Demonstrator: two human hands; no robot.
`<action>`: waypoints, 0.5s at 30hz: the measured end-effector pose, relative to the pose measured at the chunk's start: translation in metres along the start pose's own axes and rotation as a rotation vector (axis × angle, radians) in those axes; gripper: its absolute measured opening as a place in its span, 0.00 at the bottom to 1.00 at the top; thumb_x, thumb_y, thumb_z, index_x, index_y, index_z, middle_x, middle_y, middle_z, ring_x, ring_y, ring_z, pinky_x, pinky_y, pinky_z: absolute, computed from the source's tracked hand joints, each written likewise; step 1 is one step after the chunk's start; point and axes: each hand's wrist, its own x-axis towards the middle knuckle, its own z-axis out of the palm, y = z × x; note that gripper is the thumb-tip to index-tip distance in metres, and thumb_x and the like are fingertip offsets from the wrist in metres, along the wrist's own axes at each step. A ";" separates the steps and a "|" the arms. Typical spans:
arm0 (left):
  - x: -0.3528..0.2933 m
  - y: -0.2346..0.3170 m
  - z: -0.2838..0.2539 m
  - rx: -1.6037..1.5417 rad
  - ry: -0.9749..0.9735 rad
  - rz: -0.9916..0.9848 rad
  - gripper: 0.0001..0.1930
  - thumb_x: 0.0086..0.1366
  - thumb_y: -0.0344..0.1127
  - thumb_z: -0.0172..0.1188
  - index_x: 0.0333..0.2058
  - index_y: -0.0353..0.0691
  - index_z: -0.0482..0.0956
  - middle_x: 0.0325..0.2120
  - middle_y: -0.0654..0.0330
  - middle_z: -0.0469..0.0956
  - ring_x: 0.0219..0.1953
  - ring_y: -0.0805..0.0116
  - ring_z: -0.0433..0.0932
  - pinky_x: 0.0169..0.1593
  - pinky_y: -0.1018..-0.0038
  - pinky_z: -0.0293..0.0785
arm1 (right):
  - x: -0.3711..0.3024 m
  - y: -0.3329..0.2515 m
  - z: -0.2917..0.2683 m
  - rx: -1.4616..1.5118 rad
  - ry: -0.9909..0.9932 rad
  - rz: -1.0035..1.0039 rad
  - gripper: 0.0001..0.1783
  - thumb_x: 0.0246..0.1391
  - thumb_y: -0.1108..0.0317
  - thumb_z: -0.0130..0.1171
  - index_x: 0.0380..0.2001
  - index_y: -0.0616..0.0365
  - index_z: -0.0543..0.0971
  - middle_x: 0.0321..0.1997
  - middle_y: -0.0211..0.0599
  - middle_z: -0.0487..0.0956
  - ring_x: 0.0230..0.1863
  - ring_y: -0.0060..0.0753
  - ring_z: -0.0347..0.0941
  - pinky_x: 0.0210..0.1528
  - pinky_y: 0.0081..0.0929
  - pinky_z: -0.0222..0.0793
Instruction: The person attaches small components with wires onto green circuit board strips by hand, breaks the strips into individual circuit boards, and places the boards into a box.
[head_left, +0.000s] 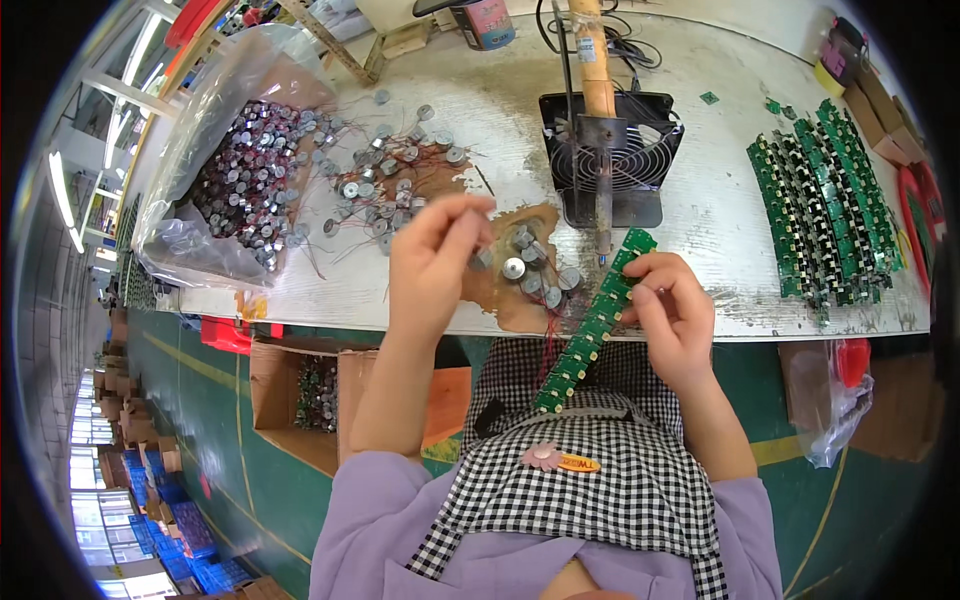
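My right hand (pixel 676 318) pinches the upper part of a long green circuit board strip (pixel 582 350), which slants down toward my apron. Pale square parts line the strip's edge. Its upper end lies just under the tip of an upright soldering iron (pixel 604 225). Off to the left, my left hand (pixel 432 262) is closed in a pinch above the table, slightly blurred. A small grey motor (pixel 480 259) shows at its fingertips. Several round silver motors (pixel 532 268) with red wires rest on a brown patch between my hands, their wires trailing over the table edge.
Loose motors (pixel 385 180) spread beside a plastic-lined box (pixel 165 190) full of them at the left. A black fan (pixel 625 150) stands behind the iron. Stacked green board strips (pixel 825 210) lie at the right. An open carton (pixel 290 400) sits below the table edge.
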 end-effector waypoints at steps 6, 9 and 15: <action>-0.031 -0.009 -0.004 0.536 -0.006 0.313 0.03 0.57 0.24 0.57 0.31 0.34 0.77 0.29 0.58 0.75 0.33 0.67 0.73 0.35 0.80 0.67 | -0.006 0.005 0.003 -0.152 -0.021 -0.116 0.03 0.55 0.79 0.55 0.30 0.66 0.71 0.40 0.43 0.74 0.26 0.18 0.71 0.27 0.15 0.69; -0.049 -0.006 0.001 0.315 -0.031 0.118 0.03 0.61 0.26 0.56 0.34 0.36 0.76 0.27 0.61 0.75 0.32 0.77 0.72 0.33 0.81 0.68 | -0.007 0.010 0.002 -0.156 -0.017 -0.161 0.05 0.54 0.78 0.56 0.29 0.65 0.69 0.41 0.44 0.75 0.26 0.18 0.70 0.26 0.15 0.67; -0.056 -0.001 0.033 -0.209 -0.234 -0.451 0.05 0.63 0.30 0.58 0.35 0.34 0.76 0.26 0.68 0.74 0.28 0.84 0.69 0.32 0.85 0.66 | -0.007 0.006 0.003 -0.213 -0.025 -0.212 0.05 0.50 0.81 0.56 0.28 0.65 0.70 0.41 0.45 0.74 0.26 0.20 0.70 0.27 0.16 0.67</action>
